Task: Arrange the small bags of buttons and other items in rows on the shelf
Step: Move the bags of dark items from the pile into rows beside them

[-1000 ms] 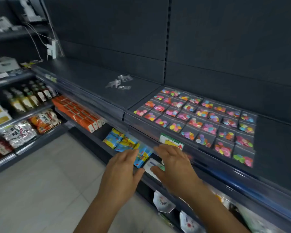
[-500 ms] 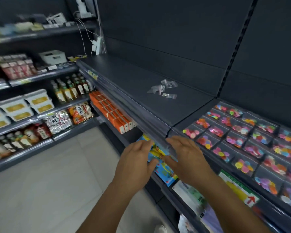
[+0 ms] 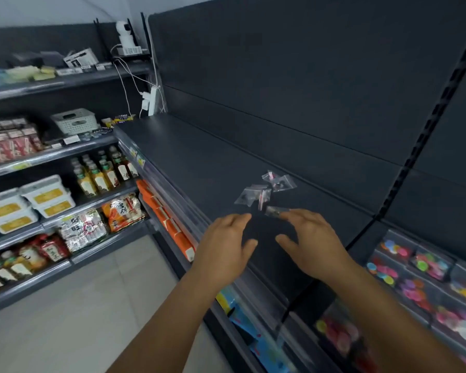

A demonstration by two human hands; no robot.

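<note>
- The left hand (image 3: pixel 225 250) and right hand (image 3: pixel 311 244) hovered side by side over the dark shelf (image 3: pixel 189 162), palms down, fingers loosely spread, holding nothing.
- Just beyond the fingertips lay a loose cluster of small clear bags (image 3: pixel 264 191), the nearest almost at the right hand's fingers.
- To the right hand's right, bags of coloured buttons (image 3: pixel 420 286) sat in rows.

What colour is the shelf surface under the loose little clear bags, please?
Dark grey, almost black; the shelf under the clear bags shows best in the head view.
</note>
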